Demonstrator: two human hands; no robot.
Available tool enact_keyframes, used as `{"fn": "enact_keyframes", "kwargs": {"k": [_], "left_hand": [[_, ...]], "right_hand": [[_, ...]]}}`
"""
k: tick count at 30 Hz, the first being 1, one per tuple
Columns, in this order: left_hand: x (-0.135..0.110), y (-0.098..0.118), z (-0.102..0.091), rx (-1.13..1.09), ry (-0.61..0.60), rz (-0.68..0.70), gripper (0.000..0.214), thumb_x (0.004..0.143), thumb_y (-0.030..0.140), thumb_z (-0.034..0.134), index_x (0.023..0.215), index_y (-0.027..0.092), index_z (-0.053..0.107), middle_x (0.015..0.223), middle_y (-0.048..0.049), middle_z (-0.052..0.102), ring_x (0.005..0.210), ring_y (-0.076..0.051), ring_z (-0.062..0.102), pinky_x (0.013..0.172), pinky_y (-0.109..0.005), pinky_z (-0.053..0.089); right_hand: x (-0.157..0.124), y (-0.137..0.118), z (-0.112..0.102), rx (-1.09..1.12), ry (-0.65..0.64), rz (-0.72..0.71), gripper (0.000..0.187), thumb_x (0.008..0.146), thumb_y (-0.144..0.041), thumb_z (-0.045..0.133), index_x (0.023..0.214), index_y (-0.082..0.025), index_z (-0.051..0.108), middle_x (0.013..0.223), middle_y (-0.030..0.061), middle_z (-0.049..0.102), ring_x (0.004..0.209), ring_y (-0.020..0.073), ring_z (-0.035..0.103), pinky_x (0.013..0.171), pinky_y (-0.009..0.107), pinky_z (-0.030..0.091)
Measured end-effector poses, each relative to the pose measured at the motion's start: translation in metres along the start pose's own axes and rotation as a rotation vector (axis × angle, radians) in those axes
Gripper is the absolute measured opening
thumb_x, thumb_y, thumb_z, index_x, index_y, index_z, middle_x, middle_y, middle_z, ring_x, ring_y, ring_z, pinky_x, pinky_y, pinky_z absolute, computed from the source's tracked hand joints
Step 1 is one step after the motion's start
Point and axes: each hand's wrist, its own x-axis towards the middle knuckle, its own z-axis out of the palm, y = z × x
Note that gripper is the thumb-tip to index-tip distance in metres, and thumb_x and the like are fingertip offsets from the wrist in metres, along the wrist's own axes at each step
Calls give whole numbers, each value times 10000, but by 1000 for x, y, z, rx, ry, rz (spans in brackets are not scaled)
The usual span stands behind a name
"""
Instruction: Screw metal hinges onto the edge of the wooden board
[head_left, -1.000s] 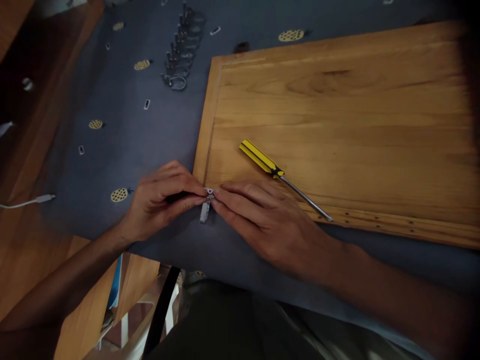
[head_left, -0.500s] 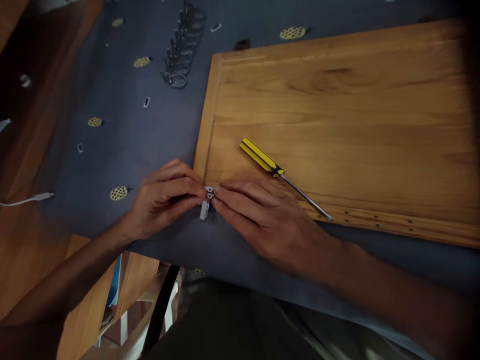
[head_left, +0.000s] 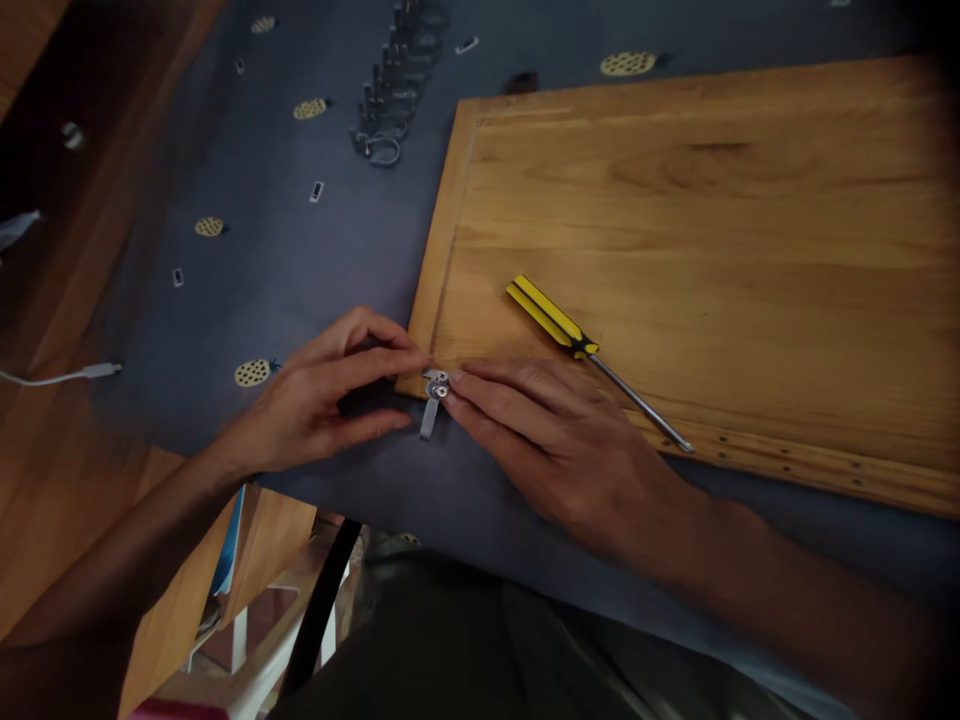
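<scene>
A small grey metal clamp (head_left: 436, 388) with two cross-head screws and a short strap lies at the near left corner of the wooden board (head_left: 600, 210). My right hand (head_left: 559, 440) has thumb and forefinger closed on its right side. On the left of the clamp, my left hand (head_left: 330, 395) has thumb and fingers apart, its fingertips close by and nothing between them. A screwdriver (head_left: 551, 318) with a yellow and black handle rests on the board beyond my right hand, its tip towards the near edge.
At the back, a row of several similar metal clamps (head_left: 386, 100) lies on the dark blue cloth (head_left: 247, 300), printed with pineapples. Small holes run along the board's near edge. A white cable (head_left: 97, 371) lies at the left, over a wooden surface.
My left thumb has come away from the clamp, opening the gap below its forefinger. My right hand keeps its hold. The whole view has shifted slightly, with the board appearing further right.
</scene>
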Motion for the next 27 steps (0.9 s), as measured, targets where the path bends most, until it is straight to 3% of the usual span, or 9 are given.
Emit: {"fn": "enact_keyframes", "kwargs": {"k": [4,9,20,27], "left_hand": [[3,1,5,30,7,28,358,1052,357,681,1391,240,674,1193,-101,658,1089,-205,680,892,-340,648],[8,2,8,42,52,94,253,1045,259,691,1281,174,723,1116,-112,681,1025,-194,675,856,-351,650],[9,0,8,27,83,127,213,1058,229,672,1264,233,726,1091,-68,694,969,-170,666,795,-306,635],[9,1,9,163,90,155,205,1075,228,643,1269,252,705,1031,-31,723,895,-161,650,772,-316,606]], "right_hand": [[1,0,0,4,21,1,402,1108,-110,370,1162,-111,768,1151,117,819,1096,247,757,946,391,677],[-1,0,4,14,43,5,317,1099,-106,432,1188,-60,733,1145,126,815,1096,264,753,948,408,666],[-2,-1,6,30,47,3,266,1085,-95,472,1205,-34,702,1165,142,808,1119,280,732,947,432,660],[1,-1,2,8,44,11,300,1093,-102,449,1166,-54,735,1135,126,823,1087,267,760,940,407,673]]}}
